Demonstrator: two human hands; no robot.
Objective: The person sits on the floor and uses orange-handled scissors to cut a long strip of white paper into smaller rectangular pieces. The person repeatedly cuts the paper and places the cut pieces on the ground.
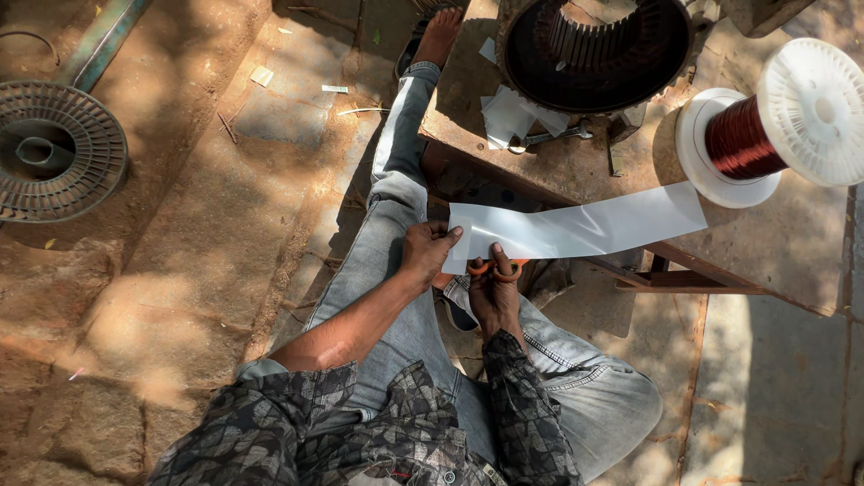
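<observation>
A long strip of white sheet (pixel 576 227) stretches from my lap up to the right over a low wooden table (pixel 783 243). My left hand (pixel 426 252) pinches the strip's left end between thumb and fingers. My right hand (pixel 495 290) is closed around orange-handled scissors (pixel 496 268), whose blades are hidden behind the strip. I sit on the ground with jeans-clad legs, one leg stretched forward.
On the table stand a dark round motor stator (pixel 594 40), a white spool of reddish copper wire (pixel 774 121), cut white pieces (pixel 508 115) and a metal tool (pixel 549 137). An empty dark reel (pixel 54 151) lies on the dirt at the left.
</observation>
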